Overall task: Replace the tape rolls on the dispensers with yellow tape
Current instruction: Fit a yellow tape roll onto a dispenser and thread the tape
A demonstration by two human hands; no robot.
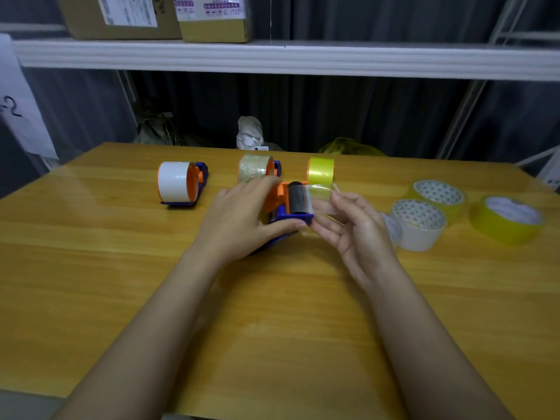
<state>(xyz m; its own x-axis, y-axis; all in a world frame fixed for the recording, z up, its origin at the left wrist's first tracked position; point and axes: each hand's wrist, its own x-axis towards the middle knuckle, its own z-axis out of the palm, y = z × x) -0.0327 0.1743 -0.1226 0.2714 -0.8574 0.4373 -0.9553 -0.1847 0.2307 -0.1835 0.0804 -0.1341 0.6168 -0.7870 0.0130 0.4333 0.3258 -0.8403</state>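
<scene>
The right hand [354, 234] pinches the free end of a pale yellow tape strip [321, 197] between thumb and fingertips, the other fingers loosely spread. The strip runs to nine o'clock from that grip, over the black roller [298, 197] of the near tape dispenser [288, 212]. The left hand [242, 219] lies over the dispenser's body, fingers curled round it and the thumb along its blue base, pinning it to the table [272, 313]; the roll it carries is hidden under that hand.

To thread well, I judge the strip should stay taut and square to the roller, sticky side off the fingers, and be drawn toward the cutting edge, which is probably at the blue front lip, though blur makes that unsure.

Farther out: at twelve o'clock a dispenser with a clear roll [256, 171], at eleven one with a white roll [177, 184]. A yellow tape roll [321, 170] stands at one o'clock; at three lie a white roll [418, 224] and two more yellow rolls [438, 198], [509, 221].
</scene>
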